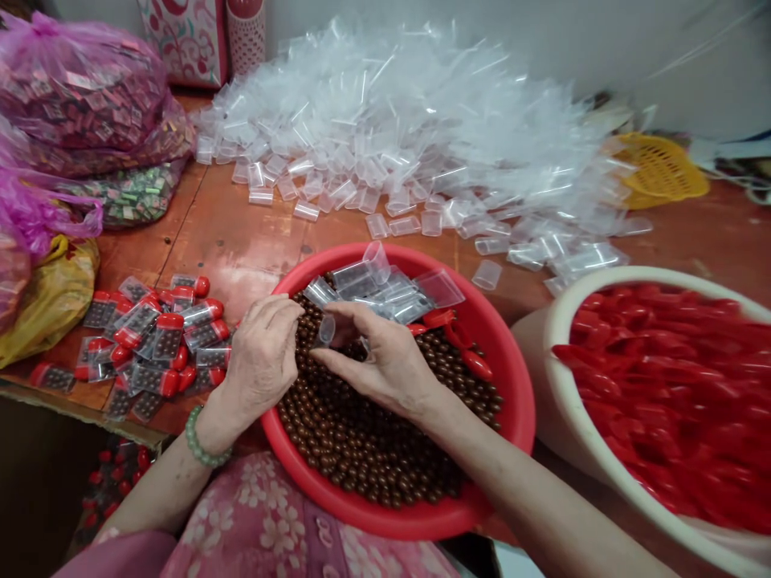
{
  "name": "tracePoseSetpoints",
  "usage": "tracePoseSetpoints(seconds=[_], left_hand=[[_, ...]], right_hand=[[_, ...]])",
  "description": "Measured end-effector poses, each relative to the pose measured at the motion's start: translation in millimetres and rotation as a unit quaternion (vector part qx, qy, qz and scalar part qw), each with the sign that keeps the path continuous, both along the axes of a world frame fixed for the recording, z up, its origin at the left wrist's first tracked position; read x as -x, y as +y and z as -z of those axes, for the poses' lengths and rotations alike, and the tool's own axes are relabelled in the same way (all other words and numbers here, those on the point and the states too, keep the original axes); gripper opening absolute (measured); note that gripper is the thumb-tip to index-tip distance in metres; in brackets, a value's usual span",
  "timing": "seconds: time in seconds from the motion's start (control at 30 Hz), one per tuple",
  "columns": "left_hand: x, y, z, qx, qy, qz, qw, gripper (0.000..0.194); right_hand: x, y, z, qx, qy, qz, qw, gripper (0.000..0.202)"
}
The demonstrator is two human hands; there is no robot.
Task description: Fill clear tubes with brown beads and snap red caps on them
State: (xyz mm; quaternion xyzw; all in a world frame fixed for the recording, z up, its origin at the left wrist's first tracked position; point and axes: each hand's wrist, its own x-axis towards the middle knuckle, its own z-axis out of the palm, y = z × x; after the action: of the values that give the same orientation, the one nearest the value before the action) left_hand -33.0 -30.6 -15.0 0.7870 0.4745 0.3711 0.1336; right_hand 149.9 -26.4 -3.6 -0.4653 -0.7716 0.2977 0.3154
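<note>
My right hand [382,357] is over the red basin [523,401], thumb and fingertips closed around a small clear plastic tube [326,330] whose round opening faces me. At the basin's left rim is my left hand [263,361], its fingers curled together; what they hold, if anything, is hidden. Brown glossy balls [373,449] fill much of the basin. On top of them, toward the back, lie several clear tubes [385,291] and a few red caps [475,364]. Left of my left hand, a pile of filled tubes with red caps [167,337] rests on the wooden table [241,241].
A large heap of clear tubes [409,120] spreads across the back. At the right stands a white bucket [560,321] of red caps [675,401]. Pink bags [90,96] and a yellow bag [54,297] sit at the left; a yellow basket [662,168] lies back right.
</note>
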Motion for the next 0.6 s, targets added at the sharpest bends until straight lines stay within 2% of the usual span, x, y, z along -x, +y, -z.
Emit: tracePoseSetpoints(seconds=[0.1,0.2,0.3,0.43,0.5,0.6], left_hand=[[0.0,0.6,1.3,-0.005,0.009,0.0,1.0,0.024],[0.0,1.0,2.3,-0.015,0.014,0.001,1.0,0.024],[0.1,1.2,2.7,-0.01,0.024,-0.001,1.0,0.025],[-0.5,1.9,1.8,0.004,0.034,0.001,0.999,0.025],[-0.7,2.2,1.0,0.001,0.039,0.003,0.999,0.024],[0.0,0.6,-2.4,-0.012,0.046,0.028,0.998,0.021]], right_hand=[[13.0,6.5,3.0,0.045,-0.01,0.046,0.998,0.029],[23.8,8.2,7.0,0.057,-0.105,0.04,0.992,0.022],[25.7,0.5,6.2,0.11,-0.214,0.006,0.971,0.015],[17.4,-11.8,-0.3,0.199,-0.317,-0.056,0.926,0.015],[12.8,-11.4,-2.7,0.244,-0.329,-0.096,0.907,0.013],[7.6,-1.9,-2.8,0.334,-0.293,-0.154,0.882,0.013]])
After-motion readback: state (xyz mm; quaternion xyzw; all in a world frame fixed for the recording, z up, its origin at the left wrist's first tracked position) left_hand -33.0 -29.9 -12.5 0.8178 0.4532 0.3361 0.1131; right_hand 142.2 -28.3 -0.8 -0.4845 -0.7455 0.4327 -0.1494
